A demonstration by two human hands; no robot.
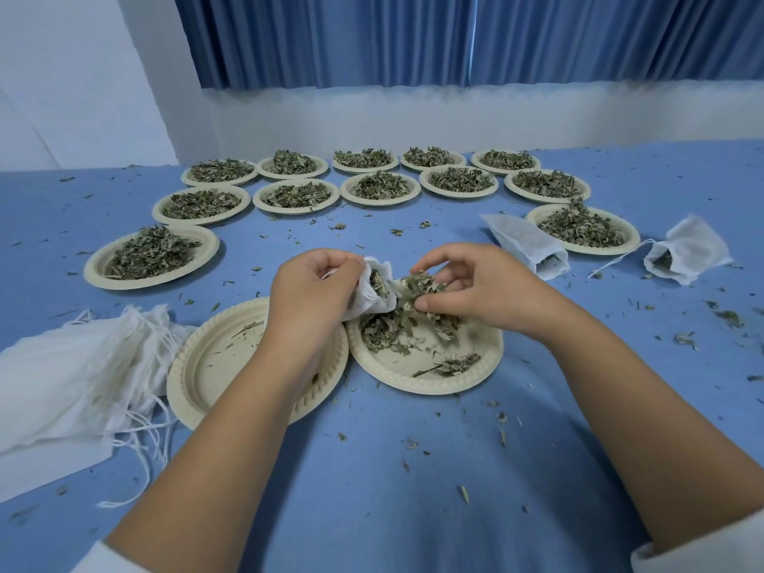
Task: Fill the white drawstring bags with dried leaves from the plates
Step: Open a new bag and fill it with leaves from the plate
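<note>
We're holding bag [371, 301] in left grip [314, 291], fingers curled round its neck, above plate [434, 386] on worktop [372, 490]. Right grip [475, 283] pinching clump of leaves [418, 288] just beside bag mouth.

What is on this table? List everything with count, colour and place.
Heaped plates: twelve, cream, piled with green dried leaves, in an arc across the far table.
Near plates: two, cream, in front of the person; the left one is almost bare, the right one part full.
Held bag: one, white, above the near plates.
Filled bags: two, white, right side.
Empty bags: a pile, white, near left.
Table: one, blue, strewn with leaf bits.
Curtain: blue, behind.
Left hand: grips the held bag.
Right hand: pinches leaves.
</note>
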